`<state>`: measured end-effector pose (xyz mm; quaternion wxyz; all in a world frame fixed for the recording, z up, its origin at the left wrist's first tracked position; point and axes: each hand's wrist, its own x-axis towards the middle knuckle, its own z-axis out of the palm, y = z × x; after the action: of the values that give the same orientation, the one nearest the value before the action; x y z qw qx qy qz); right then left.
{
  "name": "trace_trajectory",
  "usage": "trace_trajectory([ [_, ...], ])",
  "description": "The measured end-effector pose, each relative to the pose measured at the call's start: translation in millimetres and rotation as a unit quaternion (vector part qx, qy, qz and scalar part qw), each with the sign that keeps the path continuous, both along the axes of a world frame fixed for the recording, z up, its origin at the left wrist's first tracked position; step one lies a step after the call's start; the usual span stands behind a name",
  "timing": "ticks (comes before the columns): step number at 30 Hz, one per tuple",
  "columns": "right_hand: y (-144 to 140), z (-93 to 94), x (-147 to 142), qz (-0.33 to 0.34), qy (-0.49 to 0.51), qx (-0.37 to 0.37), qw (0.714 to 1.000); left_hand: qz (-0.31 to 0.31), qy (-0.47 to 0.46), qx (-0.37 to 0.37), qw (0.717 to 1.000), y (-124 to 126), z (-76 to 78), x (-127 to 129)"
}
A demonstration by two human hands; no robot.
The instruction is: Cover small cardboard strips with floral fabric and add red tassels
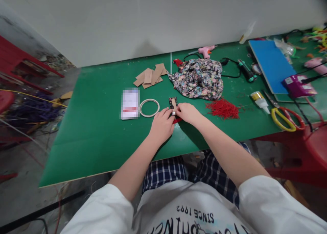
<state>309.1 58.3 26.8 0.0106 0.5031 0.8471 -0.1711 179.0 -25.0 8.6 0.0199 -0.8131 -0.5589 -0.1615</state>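
Here both hands, left (161, 125) and right (187, 112), pinch a small fabric-wrapped card (173, 104) on the desk (102, 125), the card poking out beyond each grip.

White printed T-shirt (189, 210), blue checked trousers (166, 171).

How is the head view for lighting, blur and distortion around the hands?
Head view: even, soft light; both hands, left hand and right hand, sharp enough on the green table; edges bow from wide-angle distortion; the white card is pixelated; the far right clutter is smeared.
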Motion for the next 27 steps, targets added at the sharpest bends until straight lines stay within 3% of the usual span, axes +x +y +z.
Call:
trace_trajectory([
  [5, -0.9, 1.1, 0.0, -0.011, 0.007, -0.003, 1.0, -0.03, 0.002, -0.012, 0.999, 0.8, -2.2, -1.0],
  [11, 5.9, 4.7, 4.3, -0.052, 0.0, -0.009, 0.999, -0.019, -0.001, -0.019, 1.0, 3.5, -0.6, -0.6],
  [16, 17.4, 9.3, 21.6, -0.085, 0.022, 0.035, 0.996, -0.019, 0.0, -0.031, 0.999, 5.9, 1.1, -0.6],
  [20, 12.1, 2.7, 27.1, -0.057, 0.111, 0.069, 0.99, -0.019, 0.019, -0.032, 0.999, 8.0, -1.9, 2.7],
  [23, 4.9, -6.4, 22.6, -0.019, 0.116, 0.05, 0.992, -0.006, 0.038, -0.032, 0.999, 10.0, -2.9, 6.3],
  [27, 1.4, -13.7, 16.6, -0.018, 0.112, 0.049, 0.992, -0.001, 0.045, -0.026, 0.999, 11.7, -1.1, 7.8],
])
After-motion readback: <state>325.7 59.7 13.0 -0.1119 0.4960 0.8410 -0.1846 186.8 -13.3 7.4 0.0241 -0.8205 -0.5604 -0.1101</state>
